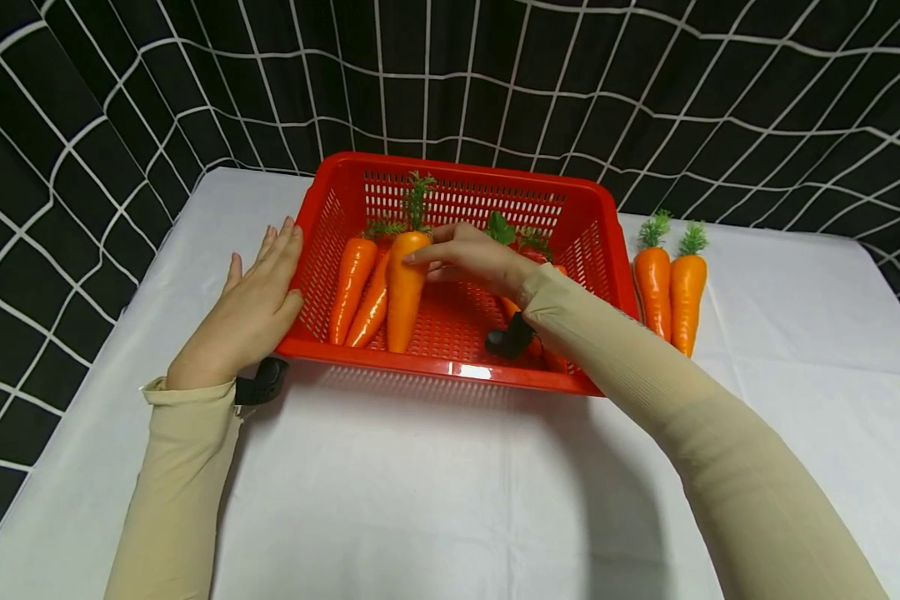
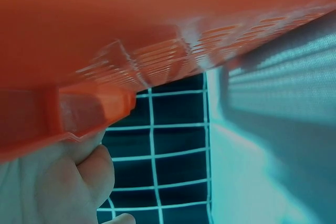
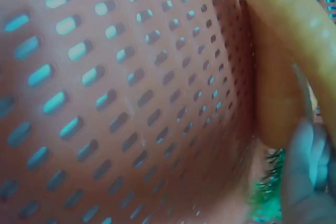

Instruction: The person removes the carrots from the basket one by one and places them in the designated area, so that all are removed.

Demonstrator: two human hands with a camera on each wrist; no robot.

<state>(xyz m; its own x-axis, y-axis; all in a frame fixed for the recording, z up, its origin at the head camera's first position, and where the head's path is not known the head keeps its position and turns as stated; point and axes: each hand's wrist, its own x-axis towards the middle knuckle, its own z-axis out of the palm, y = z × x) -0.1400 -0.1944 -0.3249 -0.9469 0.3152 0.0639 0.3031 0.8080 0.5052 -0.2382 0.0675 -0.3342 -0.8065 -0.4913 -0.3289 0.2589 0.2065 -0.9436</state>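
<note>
In the head view, my right hand (image 1: 472,254) reaches into the red basket (image 1: 390,359) and pinches an orange carrot (image 1: 405,300) near its leafy top, with the tip toward the front wall. Two more carrots lie beside it on the left, a redder one (image 1: 351,287) and one partly covered (image 1: 370,312). My left hand (image 1: 251,312) rests with straight fingers against the basket's left rim. The left wrist view shows that hand below the rim, next to the basket's outer wall (image 2: 157,61). In the right wrist view, carrot bodies (image 3: 275,98) appear beside my fingers (image 3: 299,177).
More vegetables, with a broad green leaf (image 1: 501,227) among them, lie at the basket's right, partly hidden by my right forearm. Two carrots (image 1: 652,287) lie side by side on the white table (image 1: 420,483) right of the basket. A black cloth with white grid lines (image 1: 450,92) hangs behind.
</note>
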